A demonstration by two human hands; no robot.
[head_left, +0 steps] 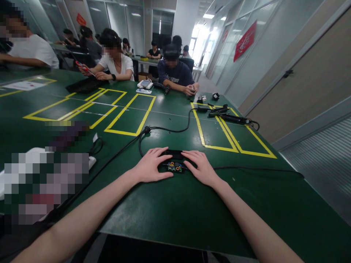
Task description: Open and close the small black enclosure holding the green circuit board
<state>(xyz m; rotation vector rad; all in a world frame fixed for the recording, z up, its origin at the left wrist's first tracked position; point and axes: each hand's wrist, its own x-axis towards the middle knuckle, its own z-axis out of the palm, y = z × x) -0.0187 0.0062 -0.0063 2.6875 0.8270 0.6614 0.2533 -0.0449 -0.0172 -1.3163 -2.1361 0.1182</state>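
A small circuit board point(174, 167) with copper-coloured ring coils and blue and yellow parts lies on the green table between my hands. Just beyond it is a black casing piece point(175, 155), long and shallow. My left hand point(152, 165) rests to the left of both, fingers stretched out and thumb apart near the board's near edge. From the right, my right hand point(201, 167) has its fingertips at the casing's end and its thumb beside the board. Neither hand is closed round anything; whether the fingertips press on the casing I cannot tell.
A black cable point(170, 129) crosses the table beyond my hands, and another cable point(260, 168) runs off right. Tools and a black adapter point(203, 109) lie at the back right. Yellow tape point(219, 148) marks rectangles on the table point(175, 212). People sit opposite.
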